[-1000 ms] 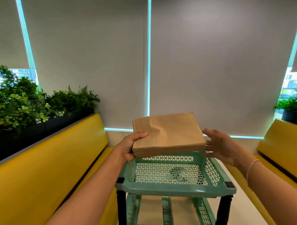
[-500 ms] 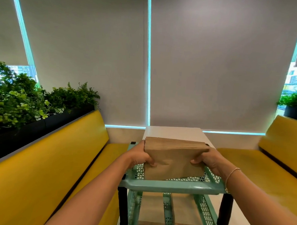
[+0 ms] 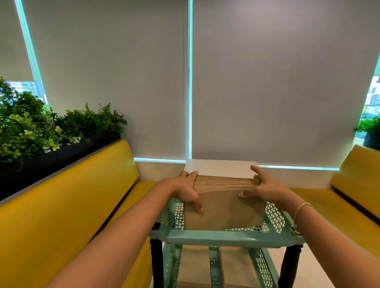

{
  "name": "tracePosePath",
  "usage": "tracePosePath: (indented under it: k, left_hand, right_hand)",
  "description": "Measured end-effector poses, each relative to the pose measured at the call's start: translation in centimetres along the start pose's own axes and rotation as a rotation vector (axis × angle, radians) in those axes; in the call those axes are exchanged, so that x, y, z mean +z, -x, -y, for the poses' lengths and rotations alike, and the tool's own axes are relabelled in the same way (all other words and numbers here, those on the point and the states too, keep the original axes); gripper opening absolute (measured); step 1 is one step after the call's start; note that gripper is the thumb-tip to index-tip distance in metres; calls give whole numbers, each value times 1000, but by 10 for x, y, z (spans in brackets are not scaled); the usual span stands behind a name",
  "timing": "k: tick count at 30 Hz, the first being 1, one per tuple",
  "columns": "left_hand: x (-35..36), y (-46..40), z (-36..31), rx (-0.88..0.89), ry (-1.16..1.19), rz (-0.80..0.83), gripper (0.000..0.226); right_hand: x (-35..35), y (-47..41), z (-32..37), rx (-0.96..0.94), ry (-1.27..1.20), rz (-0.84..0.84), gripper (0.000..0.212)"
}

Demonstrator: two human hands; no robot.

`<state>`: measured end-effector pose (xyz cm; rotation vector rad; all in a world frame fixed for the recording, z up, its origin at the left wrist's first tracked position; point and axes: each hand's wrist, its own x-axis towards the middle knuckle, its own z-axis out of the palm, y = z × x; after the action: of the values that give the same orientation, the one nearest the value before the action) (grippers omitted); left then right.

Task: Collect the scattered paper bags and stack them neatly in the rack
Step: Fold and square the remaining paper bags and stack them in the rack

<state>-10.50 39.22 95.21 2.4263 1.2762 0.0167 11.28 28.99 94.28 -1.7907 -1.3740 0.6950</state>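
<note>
Nearest, the lower tier of the mint-green plastic rack (image 3: 225,240) holds two flat stacks of brown paper bags (image 3: 197,268), side by side with a perforated divider between them. The rack's walls are lattice-cut plastic, its corner posts dark and turned, and it stands on a white bench (image 3: 322,278).

In the top tray a thick bundle of kraft bags (image 3: 224,207) stands on its lower edge, tilted, its smooth matte face toward the camera and its layered paper edges showing along the top. The left hand (image 3: 188,190) grips the bundle's left end, fingers curled over the top edge and thumb pressed on the front face. The right hand (image 3: 262,188) holds the right end, thumb on the front face and fingers spread loosely round the top corner; a thin beaded bracelet (image 3: 301,208) circles that wrist.

On both sides run glossy yellow padded seats (image 3: 57,207). Behind the left backrest a black planter (image 3: 31,165) carries leafy green foliage; a smaller planter sits far right. Farthest, grey roller blinds (image 3: 274,82) cover the windows, with bright teal gaps between them.
</note>
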Motion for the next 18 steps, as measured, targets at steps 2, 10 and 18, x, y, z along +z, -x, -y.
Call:
tracePosePath:
  k: [2, 10, 18]
  left_hand:
    - [-2, -2, -2, -18, -76, 8, 123]
    - [-1, -10, 5, -5, -131, 9, 126]
    - [0, -12, 7, 12, -62, 12, 124]
  right_hand:
    - [-1, 3, 13, -117, 417, -25, 99]
    - [43, 9, 43, -196, 930, 88, 84]
    - [47, 2, 47, -165, 777, 62, 82]
